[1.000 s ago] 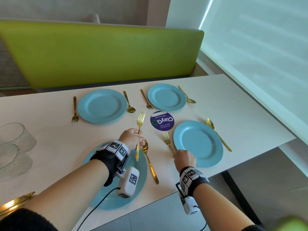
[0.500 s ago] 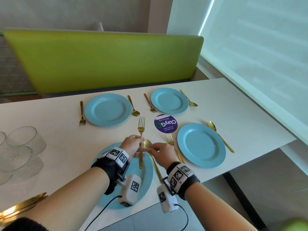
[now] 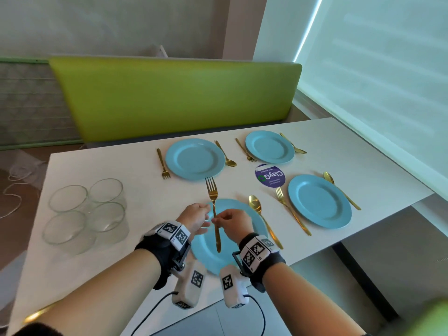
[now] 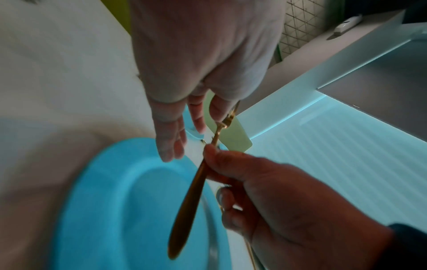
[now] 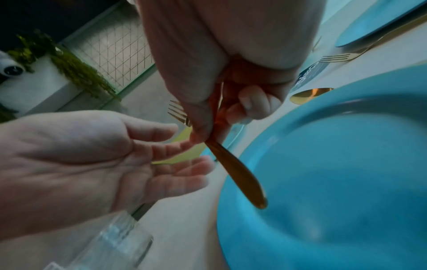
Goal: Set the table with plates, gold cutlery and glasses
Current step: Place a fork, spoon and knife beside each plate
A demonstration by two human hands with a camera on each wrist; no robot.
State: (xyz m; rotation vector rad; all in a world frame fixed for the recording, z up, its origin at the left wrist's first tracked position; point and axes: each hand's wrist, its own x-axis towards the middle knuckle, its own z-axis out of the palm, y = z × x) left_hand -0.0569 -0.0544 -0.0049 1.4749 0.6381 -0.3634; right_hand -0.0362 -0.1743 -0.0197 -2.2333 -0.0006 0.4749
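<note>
At the left of the table (image 3: 135, 170) four glasses (image 3: 87, 212) stand clustered, none yet at a setting. Next over, the left hand (image 3: 195, 218) hovers just beside the fork (image 3: 214, 209) with its fingers straight and loose, holding nothing. The fork is in the air above the near plate (image 3: 252, 221), tines pointing away, pinched at mid-handle by the right hand (image 3: 232, 225), thumb against curled fingers. To the right a spoon (image 3: 263, 219) lies along that plate's right rim; the three other plates (image 3: 320, 201) each have fork and spoon beside them.

So the step in hand looks like the last piece of cutlery. The next move calls for carrying the fork leftward over the plate's rim and laying it flat on the bare table just left of the plate, handle toward the person. After that, the glasses remain.
</note>
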